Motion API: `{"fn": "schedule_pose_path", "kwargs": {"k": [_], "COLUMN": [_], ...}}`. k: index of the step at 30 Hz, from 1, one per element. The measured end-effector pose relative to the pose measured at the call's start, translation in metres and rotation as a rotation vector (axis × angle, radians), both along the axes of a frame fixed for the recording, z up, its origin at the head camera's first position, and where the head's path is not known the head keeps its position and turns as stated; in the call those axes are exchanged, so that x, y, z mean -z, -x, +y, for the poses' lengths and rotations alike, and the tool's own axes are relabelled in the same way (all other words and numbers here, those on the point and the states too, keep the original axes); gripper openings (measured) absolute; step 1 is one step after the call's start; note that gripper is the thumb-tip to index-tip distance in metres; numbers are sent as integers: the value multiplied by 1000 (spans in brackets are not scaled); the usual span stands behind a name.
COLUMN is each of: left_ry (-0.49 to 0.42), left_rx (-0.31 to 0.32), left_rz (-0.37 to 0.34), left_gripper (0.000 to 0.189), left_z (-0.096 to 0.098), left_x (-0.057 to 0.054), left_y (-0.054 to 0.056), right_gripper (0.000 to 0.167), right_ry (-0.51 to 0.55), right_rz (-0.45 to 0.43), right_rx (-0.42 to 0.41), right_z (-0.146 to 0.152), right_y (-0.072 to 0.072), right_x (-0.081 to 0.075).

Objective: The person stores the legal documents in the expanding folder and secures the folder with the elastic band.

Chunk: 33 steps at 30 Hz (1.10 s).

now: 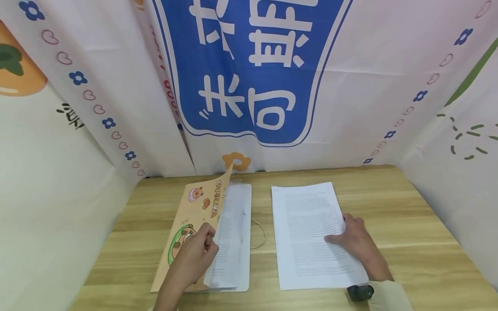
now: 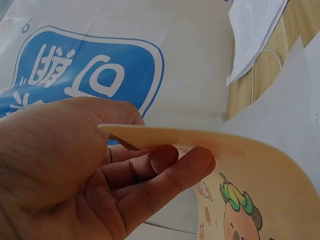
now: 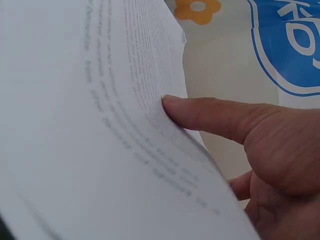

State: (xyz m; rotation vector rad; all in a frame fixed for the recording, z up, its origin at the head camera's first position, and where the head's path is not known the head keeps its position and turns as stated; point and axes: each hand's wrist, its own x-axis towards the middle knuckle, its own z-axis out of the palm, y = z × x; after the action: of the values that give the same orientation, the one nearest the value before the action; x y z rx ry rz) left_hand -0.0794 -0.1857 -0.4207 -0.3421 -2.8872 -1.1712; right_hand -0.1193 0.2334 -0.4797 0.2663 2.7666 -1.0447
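Note:
A tan folder cover with cartoon capybaras stands partly lifted at the left of the table. My left hand pinches its free edge; in the left wrist view the thumb and fingers lie on either side of the cover. Printed sheets show inside, under the raised cover. Farther right lies a stack of printed paper. My right hand grips the stack's right edge, thumb on top and the other fingers mostly hidden beyond the edge. The paper bends near the thumb in the right wrist view.
A thin cord loop lies on the wooden table between folder and stack. A white printed cloth hangs behind the table's far edge. On the right wrist sits a black device.

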Motion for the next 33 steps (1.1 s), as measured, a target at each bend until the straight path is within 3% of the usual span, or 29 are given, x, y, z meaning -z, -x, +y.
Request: {"fn": "schedule_pose_path", "kwargs": {"k": [6,10,13,17,22,27,33], "left_ry": [13,17,22,24,18,18,35], "left_rx": [4,8,9,9,14,11,-1], "left_rz": [6,27,26,9,4,0,6], "left_gripper": [14,14,14,14,15,16,17], "left_z": [1,1,2,2,3,4,5], "left_x": [1,3,3,3,3,3,5], "left_y": [-1,-1,-1,0,2,3,1], "right_gripper": [90,84,70,53,53,56,53], "right_ry": [112,160,147,222,390,475,477], "right_rz": [43,-2,-27,-31,-35,-34,-1], "right_rx": [-22,2,16,5,22,44,56], "right_z": [5,13,20,30,41,47,53], "right_y": [-1,-2,-1,-1,-2,-5,-7], "right_x": [3,4,5,7,7,5,7]}}
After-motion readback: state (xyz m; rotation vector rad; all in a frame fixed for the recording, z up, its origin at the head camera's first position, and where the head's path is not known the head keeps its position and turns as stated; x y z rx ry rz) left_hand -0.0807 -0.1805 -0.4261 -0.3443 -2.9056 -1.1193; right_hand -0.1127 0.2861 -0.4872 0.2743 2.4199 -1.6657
